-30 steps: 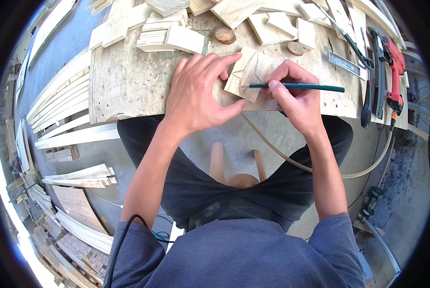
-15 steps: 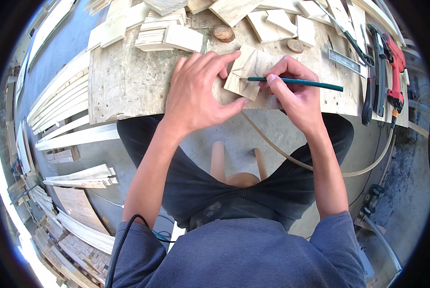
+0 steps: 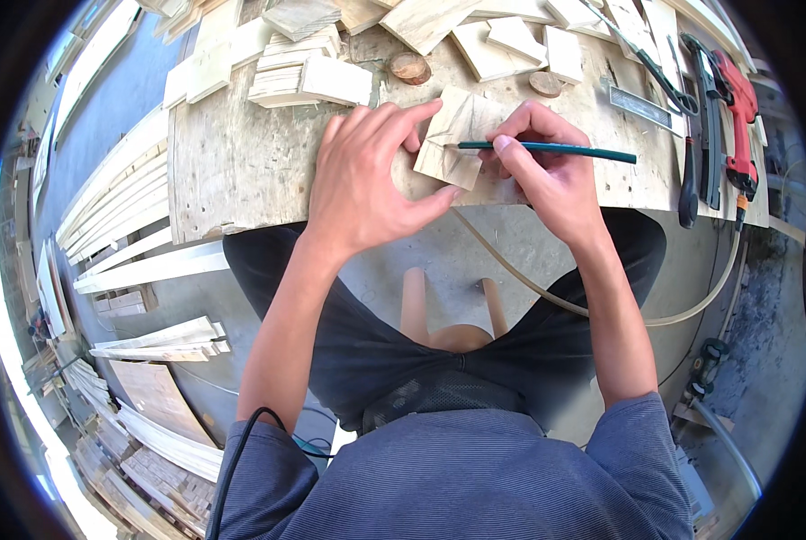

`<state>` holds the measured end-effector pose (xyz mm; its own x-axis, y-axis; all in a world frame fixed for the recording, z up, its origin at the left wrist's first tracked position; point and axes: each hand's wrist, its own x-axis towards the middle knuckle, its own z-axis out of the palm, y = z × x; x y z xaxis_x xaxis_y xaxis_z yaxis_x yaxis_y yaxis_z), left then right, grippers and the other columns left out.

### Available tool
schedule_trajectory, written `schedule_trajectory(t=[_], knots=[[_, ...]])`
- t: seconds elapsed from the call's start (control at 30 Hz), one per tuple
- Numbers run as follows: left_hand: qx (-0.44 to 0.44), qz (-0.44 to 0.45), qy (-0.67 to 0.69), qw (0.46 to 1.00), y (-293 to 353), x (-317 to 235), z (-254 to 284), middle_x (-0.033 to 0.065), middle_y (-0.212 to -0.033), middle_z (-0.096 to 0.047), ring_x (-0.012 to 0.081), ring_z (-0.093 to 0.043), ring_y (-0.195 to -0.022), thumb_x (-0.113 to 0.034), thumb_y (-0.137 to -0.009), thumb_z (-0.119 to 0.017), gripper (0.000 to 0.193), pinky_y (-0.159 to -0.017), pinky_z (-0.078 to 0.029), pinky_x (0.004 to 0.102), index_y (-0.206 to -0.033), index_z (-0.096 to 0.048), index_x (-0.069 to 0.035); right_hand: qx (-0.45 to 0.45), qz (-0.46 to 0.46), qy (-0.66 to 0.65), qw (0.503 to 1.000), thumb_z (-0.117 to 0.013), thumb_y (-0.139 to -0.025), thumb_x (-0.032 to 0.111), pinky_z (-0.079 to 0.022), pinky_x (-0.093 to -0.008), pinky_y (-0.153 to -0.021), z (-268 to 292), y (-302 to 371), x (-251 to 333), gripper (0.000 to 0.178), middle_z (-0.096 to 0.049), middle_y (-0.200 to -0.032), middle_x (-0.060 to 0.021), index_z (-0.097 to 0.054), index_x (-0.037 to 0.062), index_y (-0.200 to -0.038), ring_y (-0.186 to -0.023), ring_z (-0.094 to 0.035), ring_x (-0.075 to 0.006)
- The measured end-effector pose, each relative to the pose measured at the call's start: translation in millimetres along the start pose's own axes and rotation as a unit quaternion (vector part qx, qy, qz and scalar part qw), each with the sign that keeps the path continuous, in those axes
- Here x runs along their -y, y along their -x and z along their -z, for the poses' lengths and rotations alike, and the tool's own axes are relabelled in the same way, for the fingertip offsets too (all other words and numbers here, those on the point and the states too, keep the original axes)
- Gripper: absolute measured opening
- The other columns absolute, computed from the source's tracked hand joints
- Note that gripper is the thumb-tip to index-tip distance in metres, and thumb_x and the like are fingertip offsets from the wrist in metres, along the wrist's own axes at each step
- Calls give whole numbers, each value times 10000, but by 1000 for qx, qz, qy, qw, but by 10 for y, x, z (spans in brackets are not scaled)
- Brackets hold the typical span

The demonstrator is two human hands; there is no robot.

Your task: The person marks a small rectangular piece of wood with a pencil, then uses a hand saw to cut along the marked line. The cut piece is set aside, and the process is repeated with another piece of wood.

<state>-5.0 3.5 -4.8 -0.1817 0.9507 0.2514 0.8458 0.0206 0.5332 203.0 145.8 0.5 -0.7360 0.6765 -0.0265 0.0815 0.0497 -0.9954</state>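
Observation:
A small flat piece of wood (image 3: 446,165) with pencil lines on it lies near the front edge of the workbench (image 3: 232,171). My left hand (image 3: 367,175) braces it from the left, index fingertip at its upper edge and thumb at its lower corner. In my right hand (image 3: 547,166) is a dark green pencil (image 3: 592,151), pinched between thumb and fingers. Its tip meets the marked face of the wood, and its other end points right. Part of the wood's right side is hidden behind my right hand.
Stacked wood pieces (image 3: 295,67) and two round wood slices (image 3: 410,67) lie farther back. At right are a metal square (image 3: 641,110), scissors (image 3: 664,81), and a red air tool (image 3: 740,108) with a hose (image 3: 691,315). Boards (image 3: 124,207) lie at left.
The pencil tip has shifted slightly left across the wood, along with my right hand. My left hand keeps its place on the piece. The whole view has shifted a little.

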Motion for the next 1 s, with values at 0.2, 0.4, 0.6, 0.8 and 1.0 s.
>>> schedule_trajectory(t=[0.2,0.4,0.6,0.8,1.0], knots=[[-6,-2,5,1000,-1,6,-4,4,-963,-636,240,-615,-968,-338,-692,-977,879,-916,-425,397,-1516,-730,-161,0,-9,19,1000,-729,-1013,85,-523,-263,-743,-1,11,16,87,-738,-837,-18,-713,15,-965,-838,-680,-66],[-5,2,6,1000,-7,-6,5,2,-958,-641,243,-615,-958,-344,-693,-986,862,-913,-426,398,-1496,-738,-155,13,27,1,1000,-716,-1039,81,-528,-256,-722,80,28,-55,77,-772,-883,-27,-708,20,-993,-821,-680,-63],[-12,15,-20,1000,8,-14,-30,21,-1084,-668,268,-624,-1016,-408,-720,-1009,832,-957,-465,409,-1443,-716,-118,-110,1,-6,994,-695,-1076,93,-574,-246,-700,20,266,-14,88,-802,-939,-57,-705,13,-1040,-818,-708,-74],[-15,-28,9,999,28,8,-19,72,-1454,-666,326,-650,-1220,-386,-715,-1018,963,-1027,-547,456,-1546,-614,-112,-111,-9,-40,993,-684,-1051,48,-620,-264,-721,96,270,-22,41,-800,-947,-71,-696,12,-1035,-847,-746,-96],[-21,-19,8,1000,21,6,-15,101,-1446,-638,345,-645,-1235,-438,-699,-1044,1051,-1052,-548,470,-1597,-597,-123,-97,11,-37,995,-696,-1030,27,-621,-259,-717,152,255,-53,28,-791,-962,-81,-687,6,-1047,-843,-734,-95]])
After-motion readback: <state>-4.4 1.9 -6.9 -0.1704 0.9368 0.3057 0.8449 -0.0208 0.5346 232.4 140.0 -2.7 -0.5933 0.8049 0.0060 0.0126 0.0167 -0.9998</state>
